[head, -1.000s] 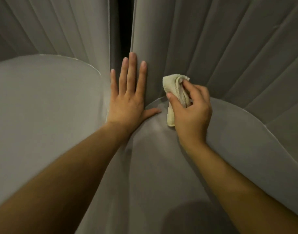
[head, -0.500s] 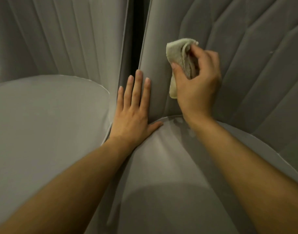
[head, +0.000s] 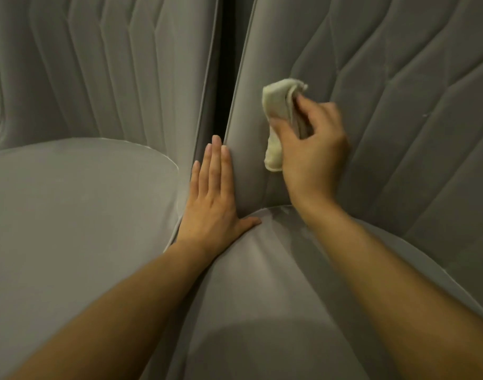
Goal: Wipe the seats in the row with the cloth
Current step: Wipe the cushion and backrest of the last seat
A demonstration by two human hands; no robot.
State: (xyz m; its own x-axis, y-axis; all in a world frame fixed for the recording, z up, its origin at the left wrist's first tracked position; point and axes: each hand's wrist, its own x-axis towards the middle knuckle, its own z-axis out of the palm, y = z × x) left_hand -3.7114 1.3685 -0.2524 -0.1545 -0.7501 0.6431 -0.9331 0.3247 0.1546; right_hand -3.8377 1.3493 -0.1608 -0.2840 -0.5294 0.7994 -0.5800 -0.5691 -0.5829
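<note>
1. Grey fabric covers two seats set side by side. The pale folded cloth [head: 276, 116] is pinched between the thumb and curled fingers of the right hand [head: 311, 149]. It is pressed against the lower left part of the backrest [head: 399, 133] of the right-hand seat.
2. A second ago the cloth was held low, at the rear edge of the cushion [head: 262, 297]. It has since been carried upward onto the backrest. From this it is judged that the rear of the cushion has been dealt with and that the upright part is now being wiped.
3. The left hand [head: 211, 204] has been kept where it was. It is laid flat with straight, closed fingers along the backrest's left border, and the thumb is spread onto the cushion. Nothing is held in it; it is judged to be used as a brace.
4. A dark gap [head: 223, 78] between the two backrests lies just beside the left fingertips. The cloth is near that edge, so little room is left for a stroke to the left.
5. To the right and upward, the stitched panels of the backrest are unobstructed, and long strokes could be made there.
6. Whether the left seat [head: 70, 215] has been wiped cannot be told.
</note>
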